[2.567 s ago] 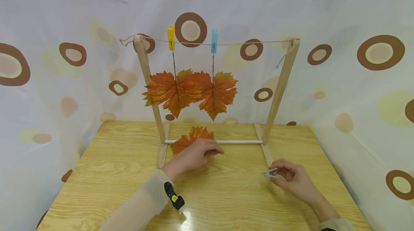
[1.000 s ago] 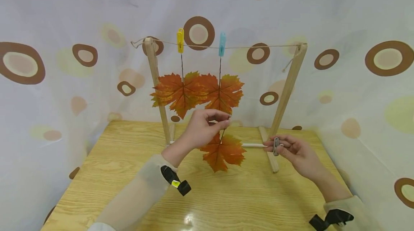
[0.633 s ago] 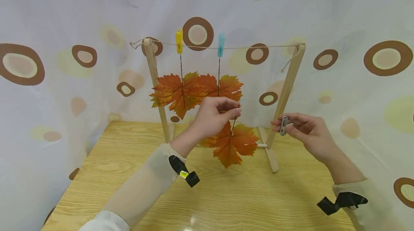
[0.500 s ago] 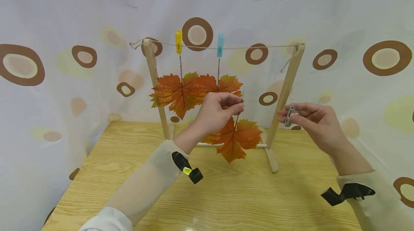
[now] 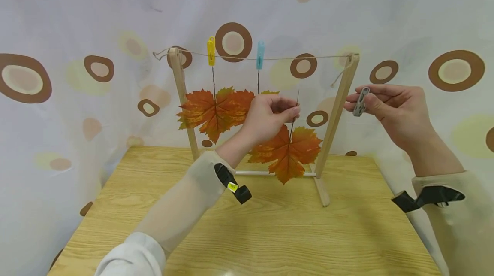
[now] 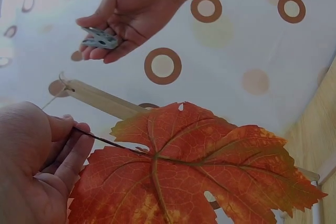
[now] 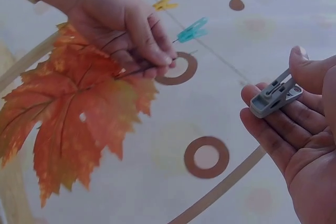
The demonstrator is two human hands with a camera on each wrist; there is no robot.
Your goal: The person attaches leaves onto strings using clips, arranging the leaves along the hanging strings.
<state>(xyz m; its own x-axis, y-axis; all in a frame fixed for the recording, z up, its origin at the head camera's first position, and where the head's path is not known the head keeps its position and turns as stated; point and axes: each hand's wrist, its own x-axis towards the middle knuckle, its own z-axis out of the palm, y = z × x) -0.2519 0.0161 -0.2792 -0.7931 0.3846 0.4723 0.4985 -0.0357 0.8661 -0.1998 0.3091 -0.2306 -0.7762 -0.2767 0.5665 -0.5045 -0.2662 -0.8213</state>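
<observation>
My left hand [image 5: 270, 117] pinches the dark stem of an orange artificial maple leaf [image 5: 290, 156], which hangs below the fingers in front of the wooden frame. In the left wrist view the leaf [image 6: 184, 166] spreads out from the stem. To the right of the frame, my right hand [image 5: 401, 110] holds a grey clothespin [image 5: 361, 102] between thumb and fingers. The right wrist view shows this clothespin [image 7: 275, 95] lying across the fingers with the thumb on one handle. A second leaf [image 5: 216, 113] hangs from a yellow clothespin [image 5: 211, 51]; another, partly hidden by my left hand, hangs from a blue clothespin [image 5: 260, 55].
A string [image 5: 305, 57] runs between the two wooden posts [image 5: 339, 108] of the frame. A white rod [image 5: 254, 173] joins the posts near the bottom. The frame stands on a wood-grain table [image 5: 247, 228] before a patterned curtain [image 5: 96, 18].
My left hand has picked the leaf up from the table by its stem and lifted it up and to the right. My right hand has risen with the grey clothespin beside the right post.
</observation>
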